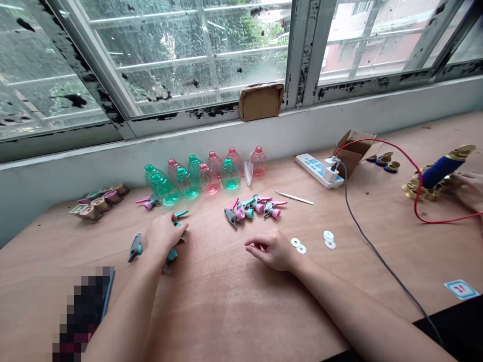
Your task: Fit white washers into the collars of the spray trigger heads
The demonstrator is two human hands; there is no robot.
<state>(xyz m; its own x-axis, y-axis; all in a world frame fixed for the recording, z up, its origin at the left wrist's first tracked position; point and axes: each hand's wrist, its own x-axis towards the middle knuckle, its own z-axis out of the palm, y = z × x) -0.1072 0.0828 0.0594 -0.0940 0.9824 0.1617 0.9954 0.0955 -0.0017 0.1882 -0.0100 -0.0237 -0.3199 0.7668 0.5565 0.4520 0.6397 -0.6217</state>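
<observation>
On the wooden table (211, 322), at far left, a packed group of small brown, pink and green containers (100, 201). Lower down, near the bottom edge, a dark object (88, 311), blurred into blocks. Next, just left of the left hand (163, 234), a grey and teal trigger head (135, 248); farther back, beside the leftmost bottles, a pink and grey trigger head (151, 202). Left fingers bent down over teal trigger heads (171, 255), partly hidden beneath; impossible to tell a grip from a mere touch. Behind, near the wall, a loose group of clear green bottles (231, 177) and pink bottles (210, 182), with a pale pointed piece (248, 173) beside the rightmost one. In front of these, a cluster of pink, teal and grey trigger heads (259, 207). On the ledge above, a cardboard box (261, 102). Nearer, the right hand (272, 250), low over the table, fingers loosely curled, thumb and forefinger tips close together; cannot tell about anything between. Beyond, a thin silver tool (296, 197); just beside the right wrist, two white rings (298, 250), then a second set of rings (326, 246). Farther right, a power strip (311, 166) with grey cable (381, 260) and red cable (449, 220), an open carton (350, 153), blue and gold pieces (391, 166), a bordered card (461, 288), and a co-worker's hand (468, 188) at a blue and gold cylinder (439, 171)
</observation>
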